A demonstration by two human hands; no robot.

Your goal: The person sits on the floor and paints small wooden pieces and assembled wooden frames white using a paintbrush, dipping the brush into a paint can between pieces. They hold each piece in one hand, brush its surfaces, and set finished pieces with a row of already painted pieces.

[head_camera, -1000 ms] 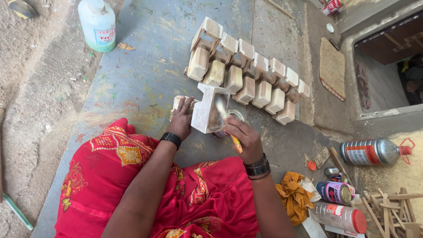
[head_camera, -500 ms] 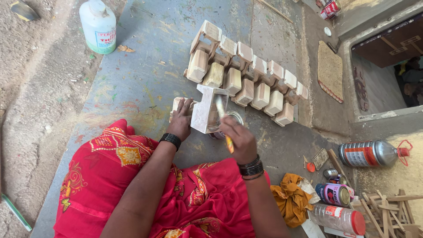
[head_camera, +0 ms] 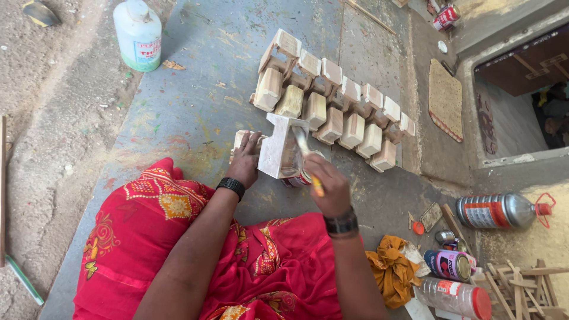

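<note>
My left hand point(head_camera: 245, 161) grips a small wooden stool-shaped piece point(head_camera: 278, 149), partly coated white, holding it upright on the grey floor. My right hand point(head_camera: 327, 185) holds a paintbrush point(head_camera: 308, 159) with a yellow handle; its bristles touch the inner side of the piece. A small open paint tin point(head_camera: 300, 176) sits right under the brush, mostly hidden by the piece and my right hand. Behind it stands a row of several bare wooden pieces point(head_camera: 332, 106) of the same shape.
A white plastic bottle point(head_camera: 137, 34) stands at the far left. To the right lie a silver-and-red bottle point(head_camera: 498, 210), small tins point(head_camera: 448, 264), a yellow rag point(head_camera: 391, 269), a woven mat point(head_camera: 445, 99) and wooden sticks point(head_camera: 524, 284). Red cloth point(head_camera: 154, 237) covers my lap.
My right hand has shifted slightly left and up, so the brush now points into the piece. My left hand keeps the same hold.
</note>
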